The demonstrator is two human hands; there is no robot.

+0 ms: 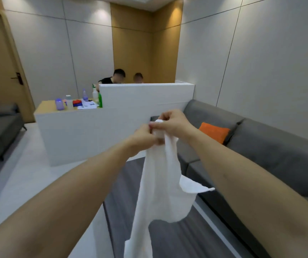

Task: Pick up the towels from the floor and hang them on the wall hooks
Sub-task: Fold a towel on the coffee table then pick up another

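Right fingers: we find the right hand [173, 123], at centre frame, curled down over a bunched top corner of the white towel [160, 183], thumb and fingers closed round the cloth.
Left fingers: our left hand [143, 139], just below and left of the right, is curled and pinches the same gathered edge; the two hands touch at the cloth.
Towel position: it is off the floor, held up at centre frame and hanging down to the bottom edge, in front of the white partition [145, 97].
Towel shape: one loose corner flares out to the right of centre; the rest falls in soft folds.
Handling, judged: light, limp and not fragile; it takes no shape of its own and will slide off a hook unless a loop or a gathered bunch is set over it.
Hold point, judged: the top edge or corner now in the fingers is the right place; a mid-cloth hold would let the ends trail.
Hooks: none visible to us in this view; blur at the fingers hides whether the towel has a hanging loop.
Surroundings: grey sofa [270, 146] with orange cushion [214, 133] at right; dark rug [177, 239] below; two seated people behind the partition at upper centre.
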